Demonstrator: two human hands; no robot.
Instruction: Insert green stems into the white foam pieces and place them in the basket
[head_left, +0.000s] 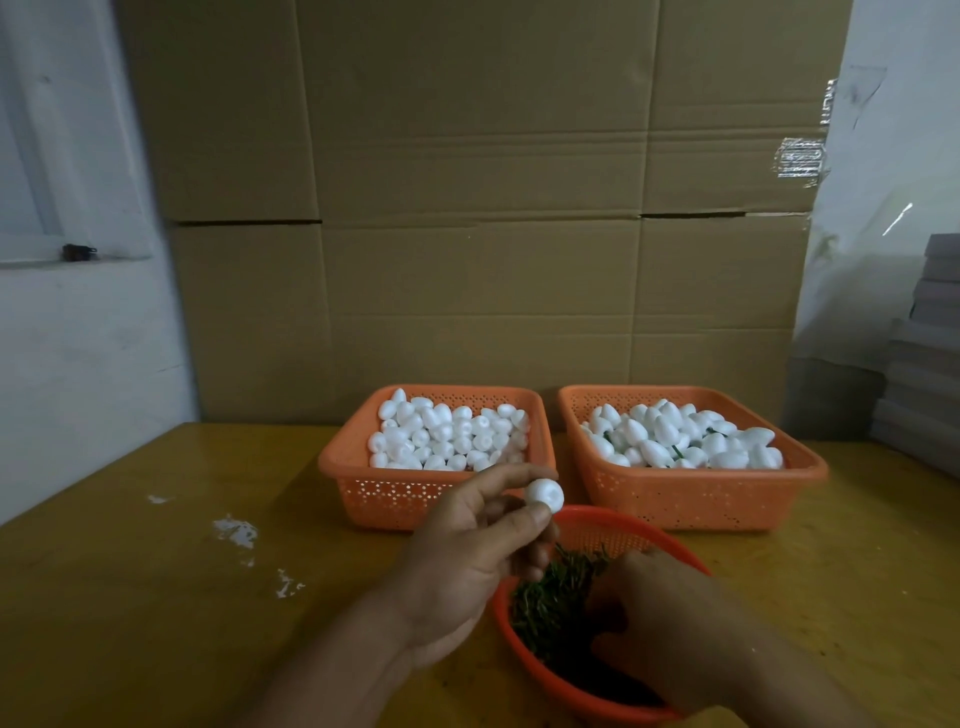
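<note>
On the yellow bench (156, 597), toward its far edge, two orange rectangular baskets stand side by side in front of a wall of flattened cardboard (467, 208). The left basket (395, 499) is heaped with plain white foam pieces (447, 436), while the right basket (691, 501) holds foam pieces with green stems showing between them (680, 441). Nearer the person, just in front of the two baskets, sits a round orange basket (587, 530) filled with a dark tangle of green stems (550, 603). The left hand (467, 551) is raised above the near rim of the left basket, its thumb and fingers (535, 514) pinching a single white foam piece (544, 493) at the fingertips, held clear of everything below. The right hand (670, 629) reaches down into the round basket, its back turned to the camera and its fingers curled down into the pile of stems; whether they actually grip a stem cannot be told, since the hand hides them. A few white smears (236, 530) mark the bench to the left of the hands. At the right edge a stack of grey flat things (930, 364) stands against a pale wall, and a window frame (31, 156) shows at far left.
</note>
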